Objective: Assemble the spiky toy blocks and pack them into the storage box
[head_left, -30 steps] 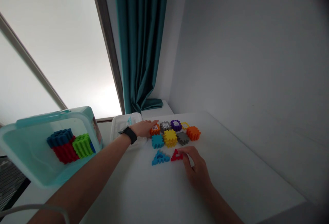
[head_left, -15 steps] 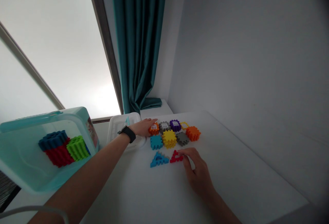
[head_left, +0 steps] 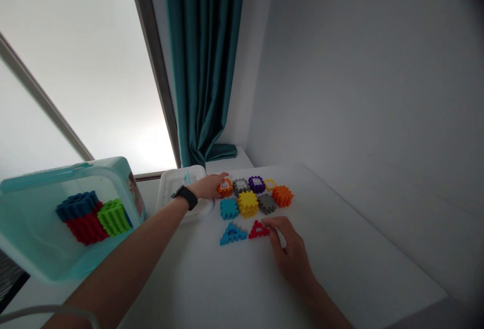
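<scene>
At the left end of the back row, my left hand (head_left: 207, 187) is closed around an orange toothed block (head_left: 225, 187) with a white label. My right hand (head_left: 289, 248) pinches the right corner of a red triangular piece (head_left: 258, 229) at the front. Left of it lies a blue triangular piece (head_left: 232, 234). Between the hands are a light blue square block (head_left: 229, 208), a yellow stack (head_left: 248, 204) and a grey piece (head_left: 266, 204). Labelled grey (head_left: 241, 186) and purple (head_left: 256, 184) stacks stand behind.
A turquoise tub (head_left: 41, 253) lies on its side at left, holding dark blue, red and green blocks (head_left: 114, 216). A white lid (head_left: 168, 188) lies behind my left wrist. An orange stack (head_left: 282, 196) and a yellow open-framed piece (head_left: 269, 184) sit at right, near the wall.
The view has shifted very slightly. Both hands stay at the same pieces, and the blocks keep their arrangement.
</scene>
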`<state>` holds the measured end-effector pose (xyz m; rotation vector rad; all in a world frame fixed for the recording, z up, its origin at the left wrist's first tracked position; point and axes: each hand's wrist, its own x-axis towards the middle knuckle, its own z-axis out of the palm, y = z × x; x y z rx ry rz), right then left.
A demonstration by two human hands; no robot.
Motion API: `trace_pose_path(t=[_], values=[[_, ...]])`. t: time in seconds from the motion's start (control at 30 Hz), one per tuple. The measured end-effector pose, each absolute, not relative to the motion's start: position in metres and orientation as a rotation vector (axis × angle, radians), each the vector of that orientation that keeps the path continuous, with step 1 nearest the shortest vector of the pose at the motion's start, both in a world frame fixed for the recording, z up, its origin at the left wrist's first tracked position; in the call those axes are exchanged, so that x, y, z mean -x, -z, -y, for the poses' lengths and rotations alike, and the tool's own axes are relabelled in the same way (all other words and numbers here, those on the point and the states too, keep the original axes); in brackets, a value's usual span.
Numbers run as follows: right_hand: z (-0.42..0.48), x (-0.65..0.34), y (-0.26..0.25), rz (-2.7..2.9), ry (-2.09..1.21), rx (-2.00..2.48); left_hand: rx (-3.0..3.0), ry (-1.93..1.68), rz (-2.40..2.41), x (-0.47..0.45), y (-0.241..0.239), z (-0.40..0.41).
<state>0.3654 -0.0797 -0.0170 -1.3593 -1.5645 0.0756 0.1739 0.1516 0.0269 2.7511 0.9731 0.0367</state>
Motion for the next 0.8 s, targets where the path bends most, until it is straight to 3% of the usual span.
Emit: trace_pose_path(t=[0.5, 0.8], values=[[0.074, -0.346, 0.009, 1.589, -0.111, 1.328, -2.73, -0.084, -0.995, -0.142, -0.087, -0.106], [0.044, -0.279, -0.018, 1.258, -0.912, 1.383, -2.588, -0.074, -1.007, -0.091, -0.093, -0.042]])
